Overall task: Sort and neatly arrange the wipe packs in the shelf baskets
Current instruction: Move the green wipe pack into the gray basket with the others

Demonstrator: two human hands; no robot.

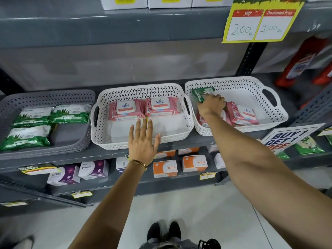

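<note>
Three baskets stand side by side on a grey shelf. The grey basket (pixel 86 133) on the left holds three green wipe packs (pixel 70 115). The middle white basket (pixel 100 139) holds two pink Kara packs (pixel 125 109) side by side at its back. The right white basket (pixel 280 114) holds more pink packs (pixel 242 114) lying askew. My right hand (pixel 211 106) is inside the right basket, shut on a green wipe pack (pixel 202 93) lifted near its back left corner. My left hand (pixel 143 141) hovers flat, fingers spread, over the front rim of the middle basket, holding nothing.
A yellow price sign (pixel 258 24) hangs from the shelf above. Below are boxes of Virest (pixel 93 170) and Vizinc (pixel 165 168). A "Buy 1 Get 1" sign (pixel 285 139) sits at the right. Red bottles (pixel 303 62) stand on the neighbouring shelf. My shoes (pixel 164 230) are on the white floor.
</note>
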